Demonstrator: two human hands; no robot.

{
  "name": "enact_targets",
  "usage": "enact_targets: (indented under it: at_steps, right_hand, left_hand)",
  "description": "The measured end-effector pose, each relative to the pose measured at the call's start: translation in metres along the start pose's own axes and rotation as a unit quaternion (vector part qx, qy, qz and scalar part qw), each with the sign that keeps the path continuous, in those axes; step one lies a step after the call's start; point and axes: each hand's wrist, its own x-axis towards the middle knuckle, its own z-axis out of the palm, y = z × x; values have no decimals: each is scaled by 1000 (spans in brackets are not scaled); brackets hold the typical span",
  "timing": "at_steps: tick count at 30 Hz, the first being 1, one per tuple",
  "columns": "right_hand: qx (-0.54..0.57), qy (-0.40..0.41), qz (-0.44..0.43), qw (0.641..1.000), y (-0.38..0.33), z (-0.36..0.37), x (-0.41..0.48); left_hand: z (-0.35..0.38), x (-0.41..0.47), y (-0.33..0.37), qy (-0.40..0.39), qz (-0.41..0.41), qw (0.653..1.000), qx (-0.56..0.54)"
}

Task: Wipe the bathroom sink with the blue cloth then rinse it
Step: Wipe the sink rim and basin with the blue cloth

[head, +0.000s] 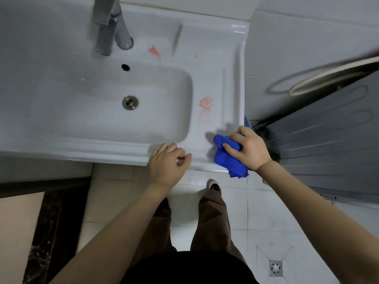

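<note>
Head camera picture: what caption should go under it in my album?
Right hand presses the blue cloth on the sink ledge near a red smear; left hand rests on the front edge.

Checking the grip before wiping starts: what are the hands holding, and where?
The right hand grips the bunched blue cloth from above, at its upper part. The left hand holds nothing.

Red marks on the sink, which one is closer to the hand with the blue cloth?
The scribbled red mark on the ledge right of the basin, just beyond the right hand and blue cloth. The other red mark sits far back beside the faucet.
</note>
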Motion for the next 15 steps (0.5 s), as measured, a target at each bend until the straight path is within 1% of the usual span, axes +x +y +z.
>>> enact_targets:
  at_steps: [2,5,8,9,11,13,15]
  right_hand:
    - [4,3,-16,1000,16,-4,30]
    - [29,7,-7,1000,42,-14,95]
    - [15,8,6,1000,54,-21,146]
    - [10,5,4,1000,50,-21,145]
    - [14,1,-22,1000,43,-19,112]
    - [53,-20,-69,996,33,-16,54]
    - [79,-53,-135,986,29,-15,8]
  left_hand:
    - [6,1,5,33,-13,999,13]
    - [16,1,12,82,-20,996,31]
    - [22,-1,19,118,-59,991,30]
    - [23,-1,21,122,-76,989,23]
    - [24,-4,25,127,-102,986,13]
    - [25,-4,28,129,-119,984,11]
    - [26,-1,29,126,-130,983,9]
